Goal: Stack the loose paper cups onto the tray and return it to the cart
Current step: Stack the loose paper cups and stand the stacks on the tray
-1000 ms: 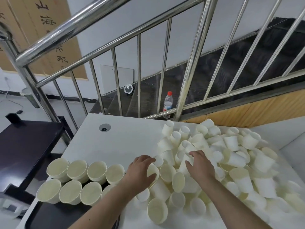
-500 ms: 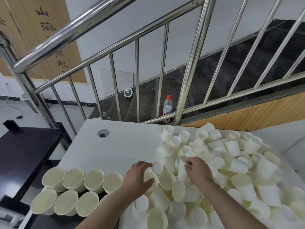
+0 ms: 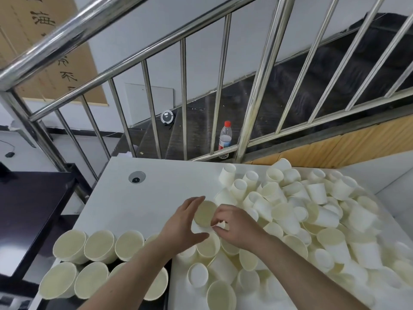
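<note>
Both hands now raised | L hand (image 3: 183, 222) + R hand (image 3: 237, 222) grip cup (image 3: 204, 213)

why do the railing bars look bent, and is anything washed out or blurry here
Head view: the wide-angle lens bows the steel railing and fans its bars outward. The white cup pile at right is softly overexposed, so its edges merge. Bright streaks of glare run along the rails. The left hand and right hand look fairly sharp around the held cup.

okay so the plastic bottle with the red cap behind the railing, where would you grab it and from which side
Take the bottle around its clear body below the red cap. It stands upright on the stairs behind the railing bars, so a sideways grip through the gap between bars, or from the stair side, looks best.
</note>
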